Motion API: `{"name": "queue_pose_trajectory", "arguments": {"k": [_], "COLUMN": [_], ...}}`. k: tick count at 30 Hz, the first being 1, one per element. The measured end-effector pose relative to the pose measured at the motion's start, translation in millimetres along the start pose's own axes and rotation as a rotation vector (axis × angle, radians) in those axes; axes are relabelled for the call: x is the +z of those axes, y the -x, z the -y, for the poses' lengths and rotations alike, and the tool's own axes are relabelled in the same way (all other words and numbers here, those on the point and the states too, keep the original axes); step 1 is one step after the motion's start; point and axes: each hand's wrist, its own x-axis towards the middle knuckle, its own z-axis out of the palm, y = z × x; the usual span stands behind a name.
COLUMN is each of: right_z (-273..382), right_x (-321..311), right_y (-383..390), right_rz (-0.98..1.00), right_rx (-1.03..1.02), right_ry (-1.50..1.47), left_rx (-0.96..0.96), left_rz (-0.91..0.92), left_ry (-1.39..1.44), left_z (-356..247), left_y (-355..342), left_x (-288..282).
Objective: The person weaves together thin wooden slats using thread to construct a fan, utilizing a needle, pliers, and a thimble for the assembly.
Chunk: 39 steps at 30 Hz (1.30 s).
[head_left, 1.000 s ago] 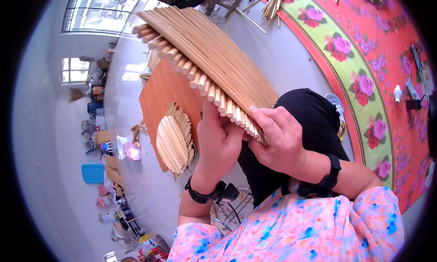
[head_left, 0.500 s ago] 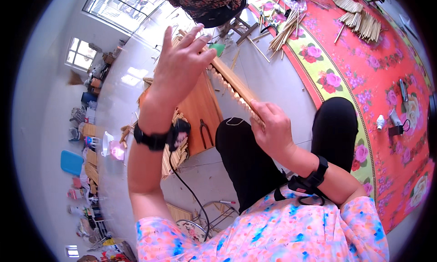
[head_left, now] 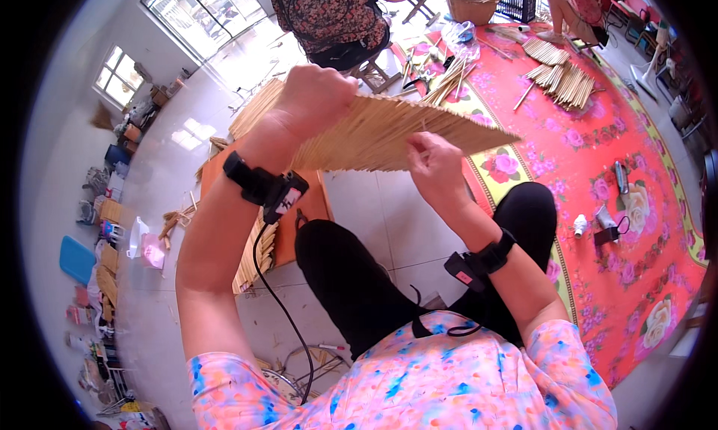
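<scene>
My left hand is closed on a wide, flat panel of pale wooden sticks, held tilted up across my view, with its pointed end to the right. My right hand is in front of the panel's lower right part, fingers curled and pinched; what lies between them is too small to make out. Behind my left arm an orange-brown board rests low, with more bundled sticks and partly hidden pliers on it.
Two other people sit beyond, near a wicker basket and black crate. A floral mat at right holds stick piles and small tools. Assorted clutter lines the left wall.
The panel has swung from an edge-on, angled hold to a broad face across my view. My left hand rose to its top and closed; my right hand moved up. The view lifted, showing more people.
</scene>
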Motion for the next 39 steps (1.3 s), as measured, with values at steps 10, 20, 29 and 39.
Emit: {"name": "queue_pose_trajectory", "arguments": {"k": [10,20,29,39], "right_z": [-18,-59,-23,4], "right_x": [0,-45,-80,-63], "right_y": [-22,-44,-50,13], "right_rz": [0.16,0.149,0.351,0.596], "right_rx": [0.613,0.73,0.644,0.565], "right_ry": [-0.79,-0.746,-0.394,-0.17], "left_rx": [-0.435,-0.218,-0.216,-0.289], "left_rz": [-0.01,-0.03,0.165,0.08], "left_ry": [0.368,1.102,1.338,1.292], "left_z": [-117,-120,-187,-280], "left_y": [9,44,94,157], "left_x": [-24,11,62,36]}}
